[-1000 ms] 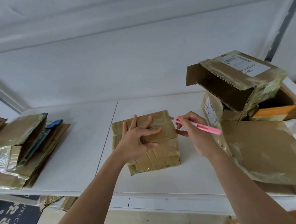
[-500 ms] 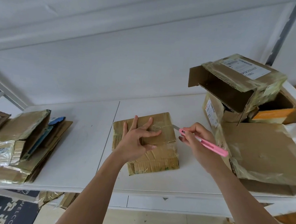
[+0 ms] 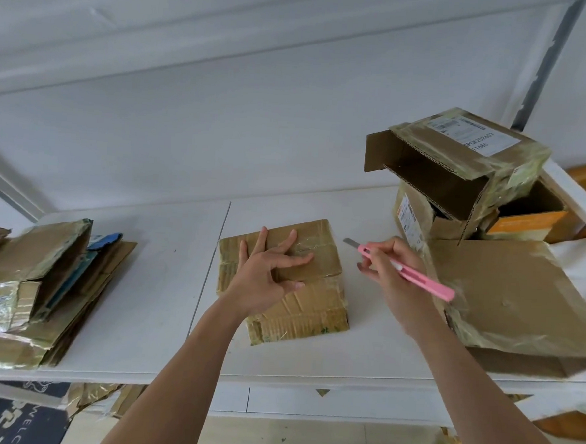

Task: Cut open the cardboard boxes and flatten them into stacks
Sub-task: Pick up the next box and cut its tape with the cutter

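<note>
Small taped cardboard box lying flat near the middle of the white table, just right of the table's centre seam. Pressed on its top by the left hand, fingers spread and mostly straight, thumb reaching toward the box's right side. Just right of the box, clear of it, the right hand, fingers curled round a pink utility knife; short blade out, pointing up and left toward the box's far right corner, not touching the cardboard. Further right, along the table's right edge, a large flattened sheet of taped cardboard lying over another box. Behind that, at the far right corner, an open box with a shipping label perched on two more open boxes, one with an orange flap. At the table's left edge, a stack of flattened cardboard, some pieces blue, some covered in shiny tape.
</note>
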A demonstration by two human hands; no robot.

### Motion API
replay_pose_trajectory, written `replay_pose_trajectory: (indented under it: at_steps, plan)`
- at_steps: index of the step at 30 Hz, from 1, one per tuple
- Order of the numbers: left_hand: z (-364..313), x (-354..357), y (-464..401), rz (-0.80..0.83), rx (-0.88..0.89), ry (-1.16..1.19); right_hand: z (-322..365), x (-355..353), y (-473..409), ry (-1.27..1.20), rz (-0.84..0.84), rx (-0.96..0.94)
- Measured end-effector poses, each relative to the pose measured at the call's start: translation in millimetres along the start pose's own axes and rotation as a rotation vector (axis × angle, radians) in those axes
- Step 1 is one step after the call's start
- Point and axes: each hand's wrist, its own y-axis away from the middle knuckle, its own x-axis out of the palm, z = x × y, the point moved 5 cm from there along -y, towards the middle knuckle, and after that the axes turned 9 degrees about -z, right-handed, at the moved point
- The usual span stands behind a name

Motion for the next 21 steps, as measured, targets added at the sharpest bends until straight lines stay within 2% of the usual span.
replay_pose_trajectory:
  at_steps: [6, 11, 16, 21]
  plan:
    - [2.9, -0.3, 0.9, 0.008, 0.004, 0.007, -6.7, 10.8, 6.9, -0.037, 0.011, 0.058]
    - [6.1, 1.1, 2.1, 0.0, 0.008, 0.012, -6.1, -4.0, 17.7, 0.018, 0.09, 0.063]
    - [3.5, 2.5, 2.0, -0.025, 0.017, 0.01, -1.3, 4.4, 5.5, -0.014, -0.002, 0.03]
    - [10.3, -0.9, 3.6, -0.005, 0.027, 0.013, -8.5, 4.2, 15.3, 0.043, 0.128, 0.019]
